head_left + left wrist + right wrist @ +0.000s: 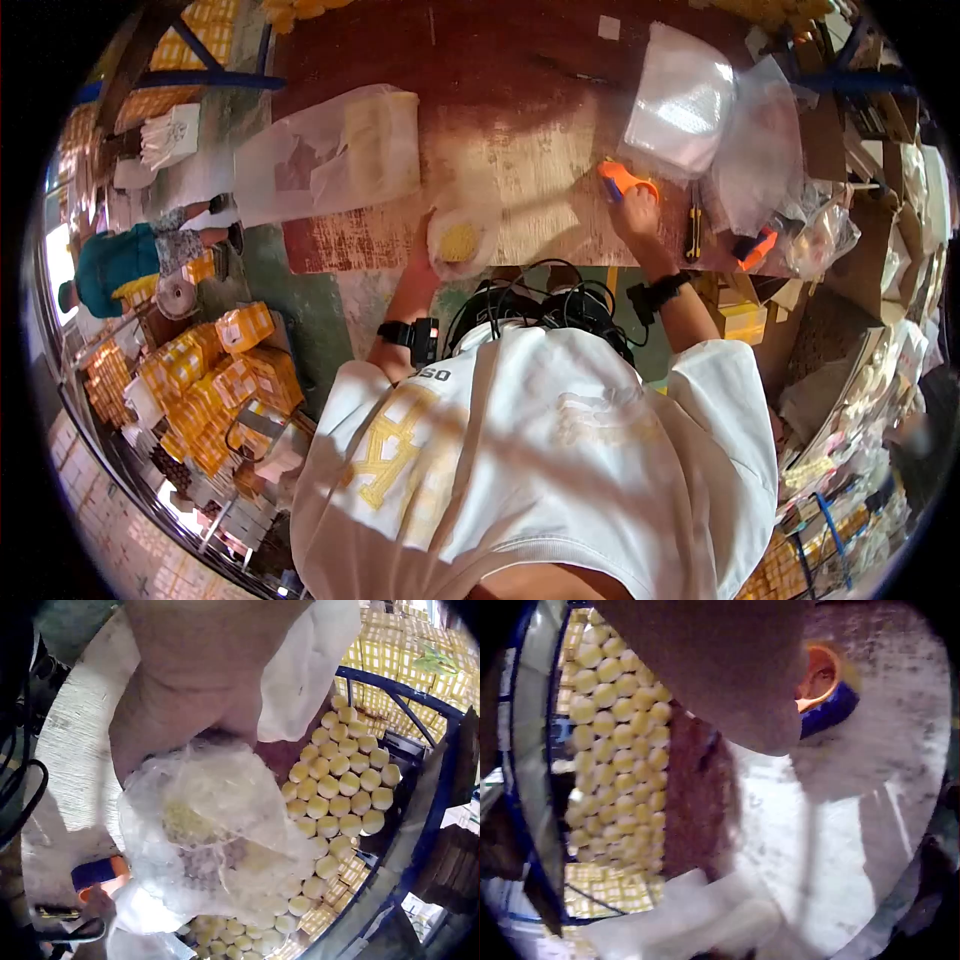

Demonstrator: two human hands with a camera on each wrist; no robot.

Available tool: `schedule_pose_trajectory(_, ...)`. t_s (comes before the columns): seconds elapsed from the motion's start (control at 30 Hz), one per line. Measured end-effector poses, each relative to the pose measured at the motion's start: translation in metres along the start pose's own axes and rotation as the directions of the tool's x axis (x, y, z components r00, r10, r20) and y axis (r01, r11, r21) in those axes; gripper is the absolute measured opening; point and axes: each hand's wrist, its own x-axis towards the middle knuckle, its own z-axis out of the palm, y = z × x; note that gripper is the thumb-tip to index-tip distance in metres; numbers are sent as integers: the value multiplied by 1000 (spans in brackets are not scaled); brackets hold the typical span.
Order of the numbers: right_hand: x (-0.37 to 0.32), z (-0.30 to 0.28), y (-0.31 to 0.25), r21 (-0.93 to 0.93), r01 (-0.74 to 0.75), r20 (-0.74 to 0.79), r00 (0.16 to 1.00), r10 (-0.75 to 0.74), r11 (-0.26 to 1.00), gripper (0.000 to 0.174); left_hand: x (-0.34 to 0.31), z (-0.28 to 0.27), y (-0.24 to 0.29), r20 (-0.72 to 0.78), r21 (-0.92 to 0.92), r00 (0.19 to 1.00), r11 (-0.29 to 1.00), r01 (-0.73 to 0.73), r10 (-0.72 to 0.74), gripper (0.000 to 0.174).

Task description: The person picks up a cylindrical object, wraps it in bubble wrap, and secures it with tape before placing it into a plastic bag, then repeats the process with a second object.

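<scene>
My left hand [428, 240] holds a translucent plastic bag [217, 840] at its side, near the table's front edge. Through the film a pale yellow mass shows; in the head view the bag [462, 242] looks round from above. Most of the left fingers are hidden behind the bag in the left wrist view. To the right, my right hand [638, 212] grips an orange and blue tape dispenser [622, 180] over the worn wooden tabletop [540, 190]. The dispenser [826, 694] shows partly behind the hand in the right wrist view.
A filled translucent bag [340, 150] lies at the left of the table. Flat clear bags [685, 95] lie at the back right. Close to the right hand are a yellow-black cutter [694, 228] and another orange tool [757, 248]. A person [120, 265] is at the far left.
</scene>
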Motion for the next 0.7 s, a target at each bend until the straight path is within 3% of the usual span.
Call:
schedule_pose_trajectory(0.03, -8, -30, -20, 112, 44, -3, 999, -44, 993, 42, -1, 11, -2, -84, 20, 996, 999, -30, 32, 56)
schedule_pose_trajectory(0.07, -19, -79, -55, 501, 116, 57, 984, -166, 858, 52, 1, 23, -4, -164, 43, 984, 997, -57, 63, 54)
schedule_pose_trajectory(0.17, -50, -162, -144, 798, 164, 92, 918, -385, 580, 63, 15, 50, -3, -279, -39, 960, 999, -22, 10, 55)
schedule_pose_trajectory(0.2, -57, -170, -163, 816, 150, 117, 903, -414, 558, 68, 14, 71, -10, -231, 214, 958, 969, -120, 170, 54)
schedule_pose_trajectory(0.23, -61, -176, -178, 639, 270, 74, 911, -407, 720, 63, 10, 98, -22, -144, 447, 938, 867, -222, 314, 53)
schedule_pose_trajectory(0.3, -41, -116, -183, 493, 278, 54, 936, -349, 824, 50, 16, 107, -27, -61, 618, 912, 733, -285, 406, 52)
schedule_pose_trajectory(0.33, -40, -126, -189, 470, 245, 82, 944, -318, 848, 45, 23, 101, -26, -99, 591, 920, 766, -252, 379, 51)
schedule_pose_trajectory(0.4, -37, -144, -200, 422, 184, 133, 956, -261, 888, 35, 25, 99, -22, -38, 619, 928, 738, -269, 370, 50)
schedule_pose_trajectory(0.43, -36, -139, -198, 425, 227, 110, 948, -299, 876, 34, 15, 110, -19, 55, 667, 925, 676, -315, 377, 50)
schedule_pose_trajectory(0.5, -30, -125, -191, 434, 313, 64, 925, -375, 845, 30, 11, 95, -16, 45, 609, 941, 738, -292, 335, 50)
schedule_pose_trajectory(0.53, -34, -138, -195, 453, 263, 93, 936, -339, 852, 30, 29, 56, -9, -41, 488, 960, 844, -223, 277, 52)
schedule_pose_trajectory(0.6, -48, -174, -207, 490, 163, 150, 952, -267, 856, 28, 26, 63, -1, -256, 494, 931, 863, -106, 260, 52)
schedule_pose_trajectory(0.67, -45, -164, -205, 572, 183, 108, 949, -295, 799, 26, -8, 146, 1, -483, 711, 771, 700, 69, 415, 50)
schedule_pose_trajectory(0.7, -43, -157, -203, 571, 202, 90, 948, -305, 796, 25, -8, 143, 2, -370, 890, 731, 446, 100, 574, 47)
